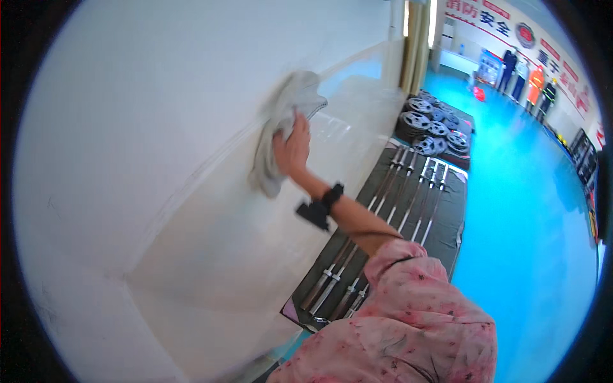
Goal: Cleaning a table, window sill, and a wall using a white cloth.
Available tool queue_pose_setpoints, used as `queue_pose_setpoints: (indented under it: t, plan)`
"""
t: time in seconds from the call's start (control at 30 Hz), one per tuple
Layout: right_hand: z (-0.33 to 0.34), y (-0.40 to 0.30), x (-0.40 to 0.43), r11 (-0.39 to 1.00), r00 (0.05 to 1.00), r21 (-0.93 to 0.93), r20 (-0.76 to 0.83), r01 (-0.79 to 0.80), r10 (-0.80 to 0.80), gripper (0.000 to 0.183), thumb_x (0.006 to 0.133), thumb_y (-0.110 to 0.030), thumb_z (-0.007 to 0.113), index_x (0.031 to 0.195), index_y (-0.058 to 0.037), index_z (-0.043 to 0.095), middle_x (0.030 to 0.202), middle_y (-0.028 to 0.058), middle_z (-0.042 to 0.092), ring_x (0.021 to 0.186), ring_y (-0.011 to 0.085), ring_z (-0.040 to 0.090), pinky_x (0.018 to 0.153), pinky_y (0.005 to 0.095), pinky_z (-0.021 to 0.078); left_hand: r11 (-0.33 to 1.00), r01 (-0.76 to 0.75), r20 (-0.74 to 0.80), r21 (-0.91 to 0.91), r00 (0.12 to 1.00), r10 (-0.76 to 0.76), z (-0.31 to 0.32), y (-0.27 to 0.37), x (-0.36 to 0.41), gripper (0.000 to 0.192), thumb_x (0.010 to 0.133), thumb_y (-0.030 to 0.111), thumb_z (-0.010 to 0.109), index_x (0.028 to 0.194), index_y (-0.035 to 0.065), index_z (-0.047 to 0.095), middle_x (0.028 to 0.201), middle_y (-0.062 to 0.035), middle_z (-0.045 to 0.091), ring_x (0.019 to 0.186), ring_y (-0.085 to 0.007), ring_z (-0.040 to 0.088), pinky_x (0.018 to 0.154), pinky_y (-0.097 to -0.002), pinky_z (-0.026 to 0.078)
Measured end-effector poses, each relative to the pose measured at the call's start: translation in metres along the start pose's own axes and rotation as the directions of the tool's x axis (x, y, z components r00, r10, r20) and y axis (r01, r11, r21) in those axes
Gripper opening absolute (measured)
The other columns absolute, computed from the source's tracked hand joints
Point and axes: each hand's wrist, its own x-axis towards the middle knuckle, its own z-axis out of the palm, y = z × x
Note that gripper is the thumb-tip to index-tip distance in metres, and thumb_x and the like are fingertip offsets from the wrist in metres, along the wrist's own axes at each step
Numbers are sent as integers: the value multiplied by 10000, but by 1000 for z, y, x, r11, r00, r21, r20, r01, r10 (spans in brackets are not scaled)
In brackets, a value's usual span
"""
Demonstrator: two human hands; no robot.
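Observation:
My right hand presses a crumpled pale grey cloth against the wall. The cloth spreads above and to the left of my fingers, over the line where the white upper wall meets the glossy cream lower wall. Part of the cloth is blurred. Around my wrist is a black strap with a dark device hanging from it. My arm reaches out from a pink patterned sleeve. My left hand is out of view.
Several barbell bars lie on a dark-covered mat along the wall. Beyond them sit stacked weight plates and a curtain. Blue floor runs to the right. Clothed figures stand by the far wall, which bears writing.

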Motion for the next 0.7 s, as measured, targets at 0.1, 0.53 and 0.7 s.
queue_pose_setpoints:
  t: [0.1,0.53,0.7]
  plan:
    - [-23,-54,-118,964,901,163,352,209,-254,580,707,-123,625,1263,-109,458,1287,198,428,1168,390,412,960,453,375,991,126,99,-34,988,-122,-2,-4,-23,368,846,362,598,976,43,468,1042,-154,487,858,-217,502,746,-447,414]
    - [-26,-109,-44,794,764,187,217,579,-608,609,545,-110,745,1120,-145,549,1151,144,522,1016,327,515,836,411,458,975,126,34,-183,992,-121,13,-2,-12,248,841,176,485,1038,26,490,1048,-139,481,995,-307,466,879,-469,402]
    - [-10,-184,-119,569,508,680,323,462,-798,707,505,-146,796,1170,-166,556,1211,120,531,1059,313,535,867,370,479,981,97,-4,-166,995,-99,13,-9,-19,235,832,164,459,1011,18,505,1031,-151,492,957,-310,488,835,-468,434]
